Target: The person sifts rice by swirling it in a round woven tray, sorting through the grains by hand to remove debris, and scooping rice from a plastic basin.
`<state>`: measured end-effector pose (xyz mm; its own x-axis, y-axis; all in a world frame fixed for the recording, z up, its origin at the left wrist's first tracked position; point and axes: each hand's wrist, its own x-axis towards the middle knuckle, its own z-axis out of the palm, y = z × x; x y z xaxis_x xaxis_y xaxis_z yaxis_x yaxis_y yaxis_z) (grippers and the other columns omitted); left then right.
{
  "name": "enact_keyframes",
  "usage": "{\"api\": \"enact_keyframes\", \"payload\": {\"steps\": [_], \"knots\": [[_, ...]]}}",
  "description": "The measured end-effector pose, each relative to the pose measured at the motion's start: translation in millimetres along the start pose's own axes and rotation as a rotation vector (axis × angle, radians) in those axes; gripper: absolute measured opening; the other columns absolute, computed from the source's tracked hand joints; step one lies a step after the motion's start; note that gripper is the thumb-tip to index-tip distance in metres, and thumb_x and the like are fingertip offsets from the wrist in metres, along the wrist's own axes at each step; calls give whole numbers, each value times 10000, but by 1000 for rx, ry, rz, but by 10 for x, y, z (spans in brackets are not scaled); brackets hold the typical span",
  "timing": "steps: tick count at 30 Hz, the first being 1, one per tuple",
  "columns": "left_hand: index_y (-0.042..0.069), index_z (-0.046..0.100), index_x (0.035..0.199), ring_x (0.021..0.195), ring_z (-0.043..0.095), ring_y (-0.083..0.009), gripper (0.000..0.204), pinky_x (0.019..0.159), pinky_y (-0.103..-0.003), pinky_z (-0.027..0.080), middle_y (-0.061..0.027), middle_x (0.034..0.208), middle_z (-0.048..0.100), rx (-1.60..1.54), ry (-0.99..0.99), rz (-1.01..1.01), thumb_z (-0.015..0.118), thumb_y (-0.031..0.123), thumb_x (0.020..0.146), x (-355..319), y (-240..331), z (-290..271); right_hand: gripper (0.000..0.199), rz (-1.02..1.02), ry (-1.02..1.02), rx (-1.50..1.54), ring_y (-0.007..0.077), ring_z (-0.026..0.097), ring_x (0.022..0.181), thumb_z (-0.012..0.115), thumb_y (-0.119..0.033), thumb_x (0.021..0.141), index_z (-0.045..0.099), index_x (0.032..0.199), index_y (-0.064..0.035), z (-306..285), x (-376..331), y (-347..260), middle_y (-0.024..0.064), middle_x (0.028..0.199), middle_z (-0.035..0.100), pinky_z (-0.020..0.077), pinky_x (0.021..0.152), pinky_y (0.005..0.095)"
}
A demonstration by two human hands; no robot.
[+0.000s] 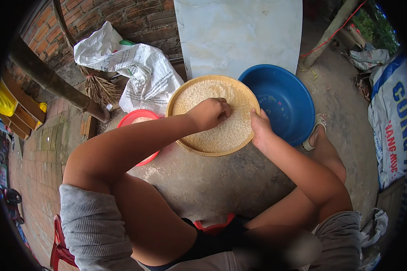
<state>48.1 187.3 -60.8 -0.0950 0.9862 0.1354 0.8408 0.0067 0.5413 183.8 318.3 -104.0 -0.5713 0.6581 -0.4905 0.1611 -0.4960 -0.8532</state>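
A round woven winnowing basket with a raised rim holds a layer of pale rice grains. My right hand grips the basket's right rim, thumb on top and the fingers underneath out of sight. Over the middle of the grain, my left hand is closed with its fingers curled down. What it pinches, if anything, is too small or hidden. Beneath the basket's left side, a red basin with more grain is partly covered by the basket and my left forearm. A blue basin stands beside the basket's right rim.
Behind the basket lie a crumpled white sack and a pale upright board. A straw broom leans by the brick wall. Printed sacks stand far right. Wooden posts rise at both sides. Grains lie scattered on the concrete floor.
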Motion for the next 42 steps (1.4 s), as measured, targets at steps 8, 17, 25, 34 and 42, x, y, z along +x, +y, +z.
{"api": "enact_keyframes", "payload": {"steps": [8, 17, 25, 34, 42], "knots": [[54, 662, 822, 720, 623, -214, 112, 660, -307, 489, -88, 799, 641, -95, 191, 5, 657, 18, 716, 350, -70, 49, 264, 2, 227, 112, 226, 534, 1007, 391, -202, 946, 453, 1163, -65, -482, 426, -107, 118, 1107, 534, 448, 842, 365], [51, 680, 768, 700, 640, -200, 57, 668, -285, 504, -96, 756, 660, -111, 333, -304, 669, 59, 713, 524, -453, -14, 301, -106, 558, 110, 261, 518, 1066, 385, -173, 938, 418, 1200, -28, -951, 775, -289, 151, 1195, 495, 425, 882, 340], [222, 212, 1403, 1268, 279, -429, 628, 1044, -422, 257, -314, 1350, 278, 101, -189, -552, 502, 395, 873, 441, -864, 98, 304, -152, 691, 137, 252, 523, 1055, 393, -166, 934, 427, 1189, -5, -999, 872, -428, 154, 1172, 509, 415, 885, 330], [85, 347, 1324, 978, 563, -227, 556, 844, -327, 456, -166, 1122, 531, -985, 328, -894, 321, 473, 927, 251, -805, -355, 303, -145, 307, 86, 239, 522, 1045, 398, -174, 934, 450, 1190, -20, -536, 589, -322, 143, 1130, 534, 419, 870, 357], [-14, 491, 1150, 932, 554, -236, 338, 825, -336, 415, -161, 1015, 590, -671, 481, -825, 423, 218, 914, -119, -443, -331, 294, 103, -101, 63, 255, 555, 1019, 409, -204, 941, 476, 1179, -45, -423, 278, -570, 145, 1123, 550, 464, 856, 401]]}}
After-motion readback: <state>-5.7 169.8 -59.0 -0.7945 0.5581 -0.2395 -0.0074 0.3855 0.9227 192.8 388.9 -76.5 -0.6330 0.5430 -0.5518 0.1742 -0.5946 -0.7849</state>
